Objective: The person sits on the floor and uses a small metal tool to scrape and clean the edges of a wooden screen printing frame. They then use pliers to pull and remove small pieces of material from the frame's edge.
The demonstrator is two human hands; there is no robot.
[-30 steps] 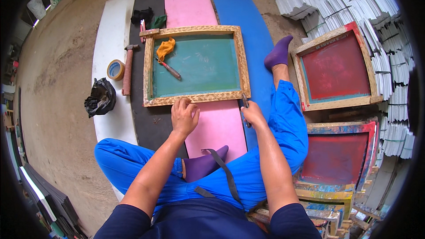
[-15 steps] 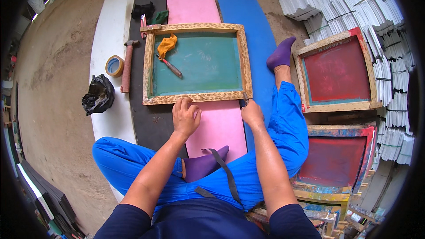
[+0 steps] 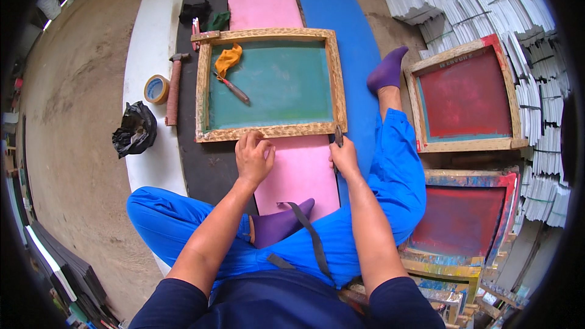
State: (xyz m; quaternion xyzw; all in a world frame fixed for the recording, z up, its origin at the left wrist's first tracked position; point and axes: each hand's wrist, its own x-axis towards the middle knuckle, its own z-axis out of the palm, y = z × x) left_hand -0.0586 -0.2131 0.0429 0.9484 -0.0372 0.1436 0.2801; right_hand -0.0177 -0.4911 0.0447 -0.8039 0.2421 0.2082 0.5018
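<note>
A wooden screen-printing frame [image 3: 271,134] with green mesh lies flat before me. My left hand [image 3: 253,157] is at its near edge, fingers loosely bent and thumb apart, with nothing visible in it. My right hand [image 3: 345,157] is closed around dark pliers [image 3: 339,136], held upright by the frame's near right corner. Whether their jaws touch the wood I cannot tell. On the mesh lie an orange cloth [image 3: 228,59] and a tool with a dark handle [image 3: 235,92], its tip by the cloth.
Left of the frame are a hammer [image 3: 174,88], a tape roll [image 3: 156,89] and a black plastic bag [image 3: 135,129]. A red-mesh frame [image 3: 466,96] leans at right, near stacked white bundles [image 3: 457,6]. More frames [image 3: 460,222] stand nearer. My purple-socked foot [image 3: 387,72] rests on the blue board [image 3: 332,6].
My right hand has turned slightly, and more of the pliers shows, now more upright at the frame's corner. My left hand stays nearly in place at the near edge.
</note>
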